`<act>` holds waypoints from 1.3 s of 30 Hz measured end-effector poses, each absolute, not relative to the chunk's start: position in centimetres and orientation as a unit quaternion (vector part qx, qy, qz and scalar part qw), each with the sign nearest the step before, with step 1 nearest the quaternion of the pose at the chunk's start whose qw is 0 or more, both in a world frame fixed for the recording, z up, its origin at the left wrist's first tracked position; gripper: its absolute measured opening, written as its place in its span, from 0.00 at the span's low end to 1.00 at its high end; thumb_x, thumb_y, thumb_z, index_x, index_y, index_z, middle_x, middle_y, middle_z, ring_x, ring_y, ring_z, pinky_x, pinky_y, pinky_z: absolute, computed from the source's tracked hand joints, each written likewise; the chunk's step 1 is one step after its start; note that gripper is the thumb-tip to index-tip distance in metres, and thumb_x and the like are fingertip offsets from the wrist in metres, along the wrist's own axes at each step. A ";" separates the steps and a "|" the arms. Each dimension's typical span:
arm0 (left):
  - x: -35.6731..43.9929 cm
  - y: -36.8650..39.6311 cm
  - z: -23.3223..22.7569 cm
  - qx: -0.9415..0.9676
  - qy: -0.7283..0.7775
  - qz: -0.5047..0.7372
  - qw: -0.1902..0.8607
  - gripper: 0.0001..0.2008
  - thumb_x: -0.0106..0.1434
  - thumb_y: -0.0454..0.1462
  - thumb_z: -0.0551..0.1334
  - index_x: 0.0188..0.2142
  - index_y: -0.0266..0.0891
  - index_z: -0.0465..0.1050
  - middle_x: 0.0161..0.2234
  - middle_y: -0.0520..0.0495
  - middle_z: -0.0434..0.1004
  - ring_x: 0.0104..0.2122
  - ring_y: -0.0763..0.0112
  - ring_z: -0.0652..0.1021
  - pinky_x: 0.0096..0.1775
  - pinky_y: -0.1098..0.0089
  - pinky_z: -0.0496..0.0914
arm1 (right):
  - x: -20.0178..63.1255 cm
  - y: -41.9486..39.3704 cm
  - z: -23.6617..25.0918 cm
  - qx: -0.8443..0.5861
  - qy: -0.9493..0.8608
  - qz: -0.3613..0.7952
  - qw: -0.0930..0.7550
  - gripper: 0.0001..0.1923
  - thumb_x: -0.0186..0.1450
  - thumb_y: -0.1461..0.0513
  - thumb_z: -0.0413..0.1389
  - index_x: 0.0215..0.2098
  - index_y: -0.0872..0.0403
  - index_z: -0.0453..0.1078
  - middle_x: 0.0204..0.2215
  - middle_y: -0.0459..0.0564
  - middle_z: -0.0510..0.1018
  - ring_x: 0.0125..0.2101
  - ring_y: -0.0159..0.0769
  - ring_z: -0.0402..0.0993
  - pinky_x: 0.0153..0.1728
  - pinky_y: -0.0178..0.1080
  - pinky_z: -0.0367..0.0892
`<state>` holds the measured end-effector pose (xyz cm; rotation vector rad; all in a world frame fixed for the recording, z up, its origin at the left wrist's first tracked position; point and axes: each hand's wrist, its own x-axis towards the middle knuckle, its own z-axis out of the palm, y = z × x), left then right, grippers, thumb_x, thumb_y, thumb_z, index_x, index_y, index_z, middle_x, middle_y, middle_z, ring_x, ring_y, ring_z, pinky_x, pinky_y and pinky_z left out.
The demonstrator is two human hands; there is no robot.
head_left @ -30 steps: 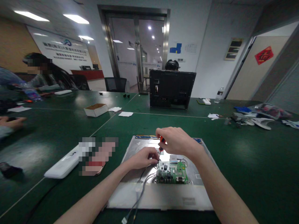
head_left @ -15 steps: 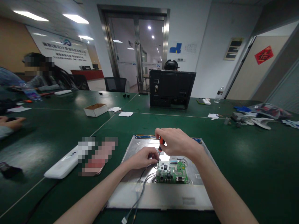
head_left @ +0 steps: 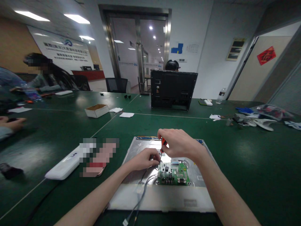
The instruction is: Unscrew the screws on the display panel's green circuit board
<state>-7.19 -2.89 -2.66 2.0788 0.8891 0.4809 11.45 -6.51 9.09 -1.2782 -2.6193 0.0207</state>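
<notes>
A silver metal panel [head_left: 145,194] lies flat on the green table in front of me. A small green circuit board [head_left: 174,174] sits on it. My right hand [head_left: 178,144] grips a small screwdriver with an orange handle [head_left: 164,143], tip down at the board's upper left corner. My left hand [head_left: 143,158] rests on the panel beside that corner, fingertips pinched at the screwdriver's tip. Grey cables [head_left: 141,194] run from the board toward the panel's near edge.
A white flat device [head_left: 62,166] lies to the left of the panel. A black monitor back [head_left: 172,89] stands upright across the table, with a cardboard box [head_left: 96,110] to its left. Parts and bags [head_left: 261,117] lie at the right. Other people sit at the far left.
My hands hold nearly the same place at the board's corner; the right hand has only shifted slightly on the screwdriver.
</notes>
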 end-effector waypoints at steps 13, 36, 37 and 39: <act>-7.2 -3.0 -2.6 0.827 0.359 0.184 0.390 0.04 0.51 0.30 0.61 0.27 0.37 0.73 0.24 0.54 0.69 0.26 0.73 0.68 0.31 0.73 0.62 | 10.9 -6.0 9.1 -0.499 -0.862 -0.034 0.081 0.11 0.64 0.55 0.54 0.35 0.54 0.70 0.30 0.50 0.77 0.29 0.36 0.72 0.23 0.37 0.49; -7.4 -2.5 -3.7 0.824 0.333 0.204 0.411 0.04 0.53 0.30 0.61 0.30 0.37 0.72 0.27 0.53 0.73 0.29 0.70 0.71 0.33 0.72 0.65 | 11.7 -7.9 8.1 -0.368 -0.921 0.041 0.122 0.11 0.62 0.64 0.53 0.44 0.55 0.62 0.39 0.51 0.75 0.29 0.32 0.69 0.24 0.35 0.52; -7.4 -2.5 -3.8 0.823 0.335 0.199 0.414 0.04 0.53 0.30 0.61 0.30 0.36 0.72 0.27 0.52 0.73 0.29 0.70 0.71 0.33 0.72 0.65 | 11.7 -7.9 8.0 -0.369 -0.921 0.039 0.120 0.11 0.62 0.65 0.52 0.44 0.55 0.62 0.39 0.50 0.75 0.28 0.32 0.69 0.24 0.35 0.51; -7.4 -2.5 -3.8 0.823 0.338 0.188 0.417 0.05 0.53 0.30 0.61 0.31 0.36 0.73 0.28 0.51 0.74 0.29 0.70 0.72 0.33 0.72 0.65 | 11.4 -7.7 7.9 -0.382 -0.916 0.010 0.120 0.09 0.64 0.65 0.51 0.43 0.55 0.62 0.38 0.50 0.76 0.28 0.32 0.69 0.23 0.35 0.49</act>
